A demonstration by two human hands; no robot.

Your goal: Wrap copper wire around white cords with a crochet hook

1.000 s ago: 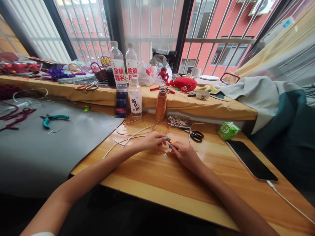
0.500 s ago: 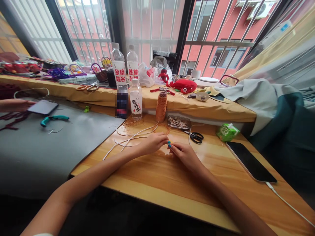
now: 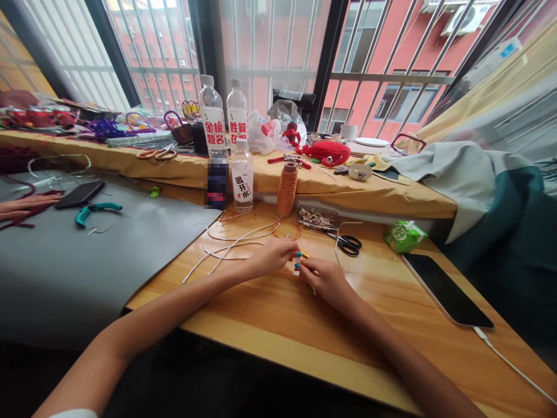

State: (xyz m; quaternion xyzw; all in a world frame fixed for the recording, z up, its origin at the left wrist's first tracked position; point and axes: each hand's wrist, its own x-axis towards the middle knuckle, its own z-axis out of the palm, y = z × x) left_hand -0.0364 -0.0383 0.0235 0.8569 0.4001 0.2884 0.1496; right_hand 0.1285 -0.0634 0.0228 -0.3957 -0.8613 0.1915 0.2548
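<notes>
My left hand (image 3: 278, 255) and my right hand (image 3: 326, 278) meet over the wooden table, fingertips pinched close together. Between their blue-nailed tips shows a short whitish piece (image 3: 297, 261) that looks like white cord; the fingers hide most of it. A small yellow-orange bit (image 3: 304, 254) pokes out above my right fingers. Loose white cords (image 3: 230, 247) lie crossed to the left of my hands. Behind them, a cone of orange thread (image 3: 287, 191) stands upright, with fine orange strands on the table near its base. Black-handled scissors (image 3: 349, 245) lie beyond my right hand.
A clear tray of small pieces (image 3: 318, 217), a water bottle (image 3: 242, 183), a green carton (image 3: 404, 235) and a charging phone (image 3: 446, 290) surround the work area. Teal pliers (image 3: 98, 212) and a co-worker's hand (image 3: 26, 206) are on the grey mat (image 3: 143, 255) at left.
My fingertips have parted slightly, baring the whitish piece between them. At left, the co-worker's hand has left the flat phone-like object, which now lies dark on the mat.
</notes>
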